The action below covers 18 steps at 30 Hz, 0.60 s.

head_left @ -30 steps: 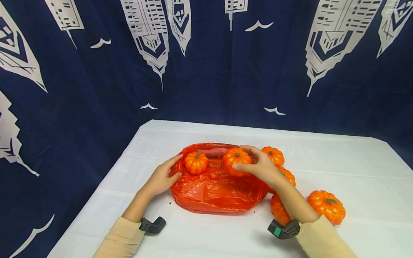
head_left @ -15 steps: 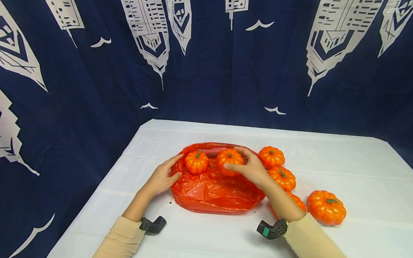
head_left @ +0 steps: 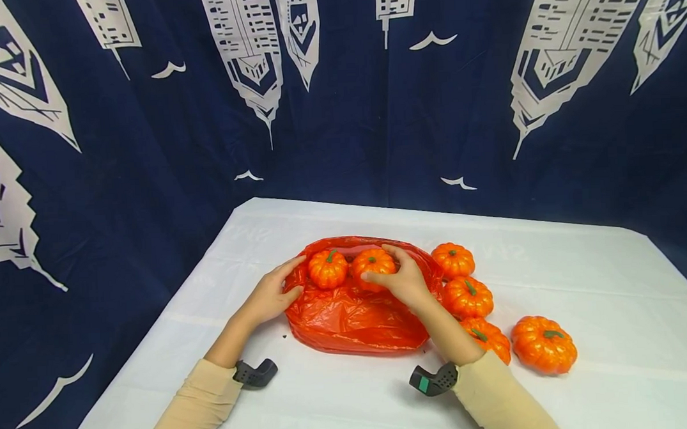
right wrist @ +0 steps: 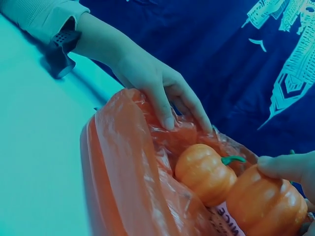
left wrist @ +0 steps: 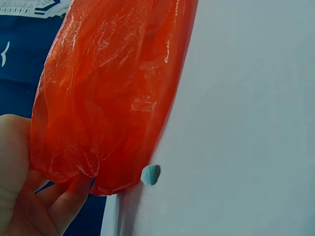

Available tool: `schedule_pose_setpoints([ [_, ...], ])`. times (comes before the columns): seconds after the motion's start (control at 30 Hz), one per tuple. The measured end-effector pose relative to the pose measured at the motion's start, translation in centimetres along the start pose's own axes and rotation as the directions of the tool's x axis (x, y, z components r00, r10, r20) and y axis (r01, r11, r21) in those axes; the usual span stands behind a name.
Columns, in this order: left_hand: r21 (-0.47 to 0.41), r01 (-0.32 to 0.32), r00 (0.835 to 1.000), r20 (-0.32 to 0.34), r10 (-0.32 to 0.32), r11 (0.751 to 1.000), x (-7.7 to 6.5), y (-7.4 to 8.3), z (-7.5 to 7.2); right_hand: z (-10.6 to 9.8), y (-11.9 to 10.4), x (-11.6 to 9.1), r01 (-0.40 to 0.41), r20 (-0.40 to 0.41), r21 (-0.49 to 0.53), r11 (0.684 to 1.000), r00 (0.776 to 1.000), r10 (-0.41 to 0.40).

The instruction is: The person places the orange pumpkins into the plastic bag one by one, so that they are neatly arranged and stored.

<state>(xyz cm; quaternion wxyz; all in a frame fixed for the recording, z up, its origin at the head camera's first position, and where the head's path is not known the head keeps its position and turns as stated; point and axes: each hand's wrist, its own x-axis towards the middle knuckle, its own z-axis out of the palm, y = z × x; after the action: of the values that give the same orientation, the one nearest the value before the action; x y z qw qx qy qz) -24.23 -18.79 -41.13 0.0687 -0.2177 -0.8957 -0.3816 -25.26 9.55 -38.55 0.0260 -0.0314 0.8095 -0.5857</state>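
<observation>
In the head view, my right hand (head_left: pixel 404 281) grips a small orange pumpkin (head_left: pixel 371 264) between thumb and fingers, over the mouth of a red plastic bag (head_left: pixel 348 326). A second pumpkin (head_left: pixel 327 269) with a green stem sits in the bag, just left of the held one. At the bag's left rim my left hand (head_left: pixel 268 296) holds the film; the right wrist view shows its thumb and fingers (right wrist: pixel 194 105) on that rim. Red film (left wrist: pixel 110 93) fills much of the left wrist view, partly hiding the left fingers (left wrist: pixel 69 201).
Right of the bag stand several more pumpkins: one at the back (head_left: pixel 453 261), one below it (head_left: pixel 468 297), one by my right forearm (head_left: pixel 487 337) and a larger one (head_left: pixel 544 345) farther right. A white cloth covers the table (head_left: pixel 612 292); a dark blue printed curtain (head_left: pixel 340 144) hangs behind.
My right hand has carried its pumpkin leftward and slightly down over the bag, up close to the other pumpkin. The left hand has stayed at the rim.
</observation>
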Motion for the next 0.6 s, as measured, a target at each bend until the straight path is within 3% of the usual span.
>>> schedule_pose_setpoints([
  [0.23, -0.006, -0.006, 1.0, 0.002, 0.006, 1.0, 0.2, -0.1, 0.1, 1.3, 0.2, 0.6, -0.056, -0.06, 0.042, 0.998, 0.996, 0.059],
  [0.6, -0.003, -0.008, 1.0, 0.003, 0.008, 1.0, 0.0, -0.1, 0.1, 3.0, 0.6, 1.1, -0.068, -0.156, 0.156, 0.985, 0.983, 0.093],
])
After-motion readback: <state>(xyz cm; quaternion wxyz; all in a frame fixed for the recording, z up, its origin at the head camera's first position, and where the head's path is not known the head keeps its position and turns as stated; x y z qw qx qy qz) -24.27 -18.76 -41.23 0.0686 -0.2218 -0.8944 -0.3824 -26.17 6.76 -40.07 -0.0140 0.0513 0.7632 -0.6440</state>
